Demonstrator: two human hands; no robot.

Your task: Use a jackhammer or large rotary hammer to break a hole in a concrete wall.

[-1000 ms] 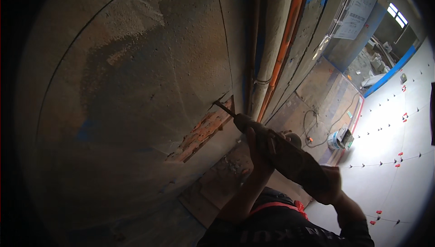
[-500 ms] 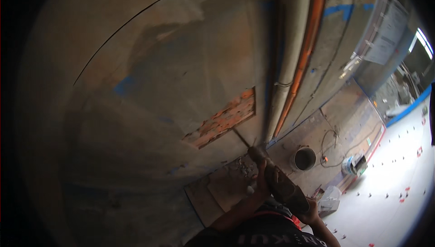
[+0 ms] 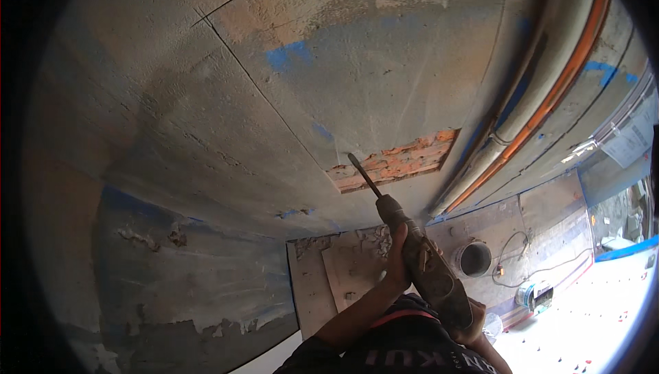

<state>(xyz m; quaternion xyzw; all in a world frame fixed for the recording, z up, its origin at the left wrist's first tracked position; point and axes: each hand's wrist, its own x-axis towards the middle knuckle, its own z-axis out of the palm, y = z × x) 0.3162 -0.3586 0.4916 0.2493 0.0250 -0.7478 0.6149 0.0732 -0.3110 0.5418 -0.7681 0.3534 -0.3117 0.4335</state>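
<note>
I hold a dark rotary hammer (image 3: 424, 269) with a long chisel bit (image 3: 364, 176) against a plastered wall. My left hand (image 3: 398, 259) grips the front of the tool body. My right hand (image 3: 472, 324) is closed on the rear handle, mostly hidden behind the tool. The bit's tip rests at the left end of a rectangular patch of exposed orange brick (image 3: 398, 161) where the plaster has been cut away.
Grey and orange pipes (image 3: 528, 120) run down the wall to the right of the patch. A round pipe opening (image 3: 474, 259), a cable and a small bucket (image 3: 534, 295) lie on the floor below. Board pieces (image 3: 343, 271) lean at the wall's base.
The view has swung, so the brick patch now sits further right and higher. The chisel tip has moved from the patch's lower right to its left end.
</note>
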